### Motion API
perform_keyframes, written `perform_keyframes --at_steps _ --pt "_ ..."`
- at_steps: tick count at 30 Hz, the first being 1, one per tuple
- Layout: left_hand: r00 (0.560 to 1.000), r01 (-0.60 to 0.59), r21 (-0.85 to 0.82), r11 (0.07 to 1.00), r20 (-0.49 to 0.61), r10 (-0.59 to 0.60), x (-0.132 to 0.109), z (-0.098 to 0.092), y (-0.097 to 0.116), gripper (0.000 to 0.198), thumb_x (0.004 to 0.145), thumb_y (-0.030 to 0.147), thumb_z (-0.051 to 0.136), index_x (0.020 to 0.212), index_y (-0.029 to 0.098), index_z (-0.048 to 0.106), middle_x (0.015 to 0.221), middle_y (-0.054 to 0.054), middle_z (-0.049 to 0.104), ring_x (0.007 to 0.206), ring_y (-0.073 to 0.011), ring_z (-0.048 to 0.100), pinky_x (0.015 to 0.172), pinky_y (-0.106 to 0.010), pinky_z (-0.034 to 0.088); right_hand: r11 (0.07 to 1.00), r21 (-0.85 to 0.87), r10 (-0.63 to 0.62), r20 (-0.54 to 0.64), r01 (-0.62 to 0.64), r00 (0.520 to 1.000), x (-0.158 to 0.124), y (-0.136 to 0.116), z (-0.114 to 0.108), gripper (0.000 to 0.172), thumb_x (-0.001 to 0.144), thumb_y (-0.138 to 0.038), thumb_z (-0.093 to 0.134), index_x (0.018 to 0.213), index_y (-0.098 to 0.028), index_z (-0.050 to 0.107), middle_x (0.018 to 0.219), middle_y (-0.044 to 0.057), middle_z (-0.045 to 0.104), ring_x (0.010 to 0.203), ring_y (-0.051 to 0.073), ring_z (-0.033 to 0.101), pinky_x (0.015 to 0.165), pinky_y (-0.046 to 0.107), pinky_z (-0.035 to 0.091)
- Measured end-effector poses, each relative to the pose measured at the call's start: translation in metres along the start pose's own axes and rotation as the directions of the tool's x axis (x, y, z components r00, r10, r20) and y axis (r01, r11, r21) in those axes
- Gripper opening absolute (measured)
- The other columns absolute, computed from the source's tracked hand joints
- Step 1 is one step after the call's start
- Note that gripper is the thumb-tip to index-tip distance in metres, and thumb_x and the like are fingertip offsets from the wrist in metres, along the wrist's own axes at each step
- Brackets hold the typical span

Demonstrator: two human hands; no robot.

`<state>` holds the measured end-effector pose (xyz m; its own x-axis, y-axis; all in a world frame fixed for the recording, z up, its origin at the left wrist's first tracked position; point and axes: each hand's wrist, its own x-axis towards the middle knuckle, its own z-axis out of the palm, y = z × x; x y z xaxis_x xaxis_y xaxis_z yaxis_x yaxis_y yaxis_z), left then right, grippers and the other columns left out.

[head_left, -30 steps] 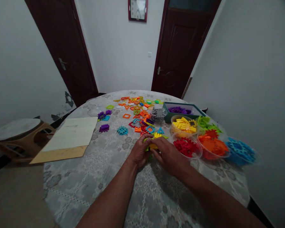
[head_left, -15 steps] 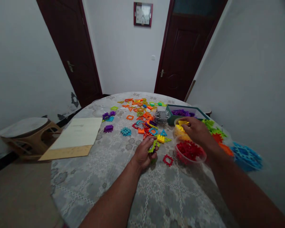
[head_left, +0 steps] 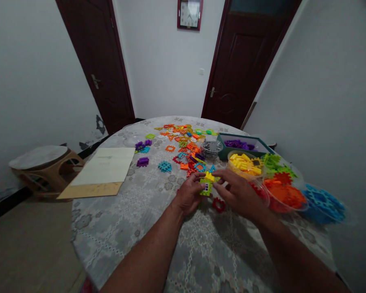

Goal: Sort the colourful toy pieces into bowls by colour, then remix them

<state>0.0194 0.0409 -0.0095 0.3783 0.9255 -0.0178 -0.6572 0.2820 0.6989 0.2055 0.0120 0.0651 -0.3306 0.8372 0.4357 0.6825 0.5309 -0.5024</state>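
Note:
My left hand [head_left: 189, 194] is closed on a lime-green building piece [head_left: 205, 188] with toothed edges and a small white-framed window. My right hand [head_left: 236, 191] meets it from the other side, thumb and fingers bent in a pinch at the green piece's right and upper edge. A yellow ribbed building piece [head_left: 209, 176] shows between the fingertips of both hands, at the top of the green one. Whether the two pieces are joined cannot be made out. A red square frame piece [head_left: 218, 204] lies on the table just below my hands.
Loose coloured pieces [head_left: 183, 142] spread over the table's far middle. To the right stand bowls of yellow [head_left: 245, 162], orange [head_left: 285, 193] and blue pieces [head_left: 323, 203], and a green-edged box [head_left: 262, 143] with purple pieces. Paper sheets [head_left: 106, 167] lie at left.
My right hand has left the yellow bowl, where it pinched a yellow piece, and moved left to my left hand. The green piece now faces me more upright. The view has shifted slightly.

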Motion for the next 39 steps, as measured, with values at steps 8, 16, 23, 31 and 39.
perform_keyframes --at_steps 8,16,23,31,39 --pt "0.999 0.009 0.072 0.997 0.032 -0.012 -0.002 0.004 0.001 0.044 0.069 0.025 0.095 0.103 0.019 0.068 0.101 -0.005 0.073 0.088 -0.0198 0.071 0.076 -0.028 0.055 0.990 0.123 0.072 0.003 -0.072 0.997 -0.012 -0.011 0.029 0.025 0.095 -0.014 0.062 0.117 -0.021 0.070 0.109 0.007 0.066 0.086 0.018 0.066 0.082 0.035 0.056" --pt "0.994 0.061 0.020 0.998 0.087 -0.063 0.002 -0.003 0.001 0.036 0.074 0.018 0.079 0.110 0.015 0.075 0.111 -0.012 0.076 0.097 -0.0221 0.072 0.088 -0.034 0.058 0.957 0.205 0.224 -0.084 -0.203 0.971 -0.011 -0.007 0.020 0.031 0.093 -0.017 0.060 0.120 -0.024 0.072 0.112 0.005 0.073 0.101 0.021 0.069 0.092 0.036 0.054" --pt "0.998 0.062 0.045 0.997 -0.014 -0.061 0.002 -0.002 0.002 0.045 0.066 0.002 0.075 0.109 0.015 0.074 0.107 -0.012 0.078 0.107 -0.0253 0.075 0.108 -0.043 0.056 0.934 0.210 0.338 -0.247 -0.290 0.908 -0.012 0.006 -0.046 0.031 0.096 -0.037 0.064 0.122 -0.024 0.076 0.111 0.006 0.079 0.092 0.021 0.072 0.085 0.034 0.056" --pt "0.995 0.093 0.067 0.993 0.018 -0.094 0.000 0.000 0.004 0.054 0.075 0.009 0.088 0.124 0.017 0.067 0.123 -0.016 0.076 0.111 -0.0272 0.077 0.097 -0.037 0.061 0.823 -0.122 0.396 -0.578 -0.555 0.714 0.001 0.137 -0.142 0.040 0.089 -0.041 0.062 0.115 -0.017 0.079 0.103 0.011 0.081 0.086 0.023 0.072 0.081 0.034 0.056" --pt "0.995 0.099 0.099 0.990 0.020 -0.102 0.000 0.000 0.005 0.054 0.076 0.014 0.090 0.125 0.018 0.066 0.123 -0.017 0.077 0.108 -0.0258 0.078 0.089 -0.033 0.063 0.714 -0.218 0.437 -0.605 -0.666 0.666 -0.001 0.175 -0.163 0.029 0.079 -0.022 0.058 0.095 -0.017 0.082 0.096 0.013 0.081 0.089 0.026 0.074 0.091 0.037 0.055"
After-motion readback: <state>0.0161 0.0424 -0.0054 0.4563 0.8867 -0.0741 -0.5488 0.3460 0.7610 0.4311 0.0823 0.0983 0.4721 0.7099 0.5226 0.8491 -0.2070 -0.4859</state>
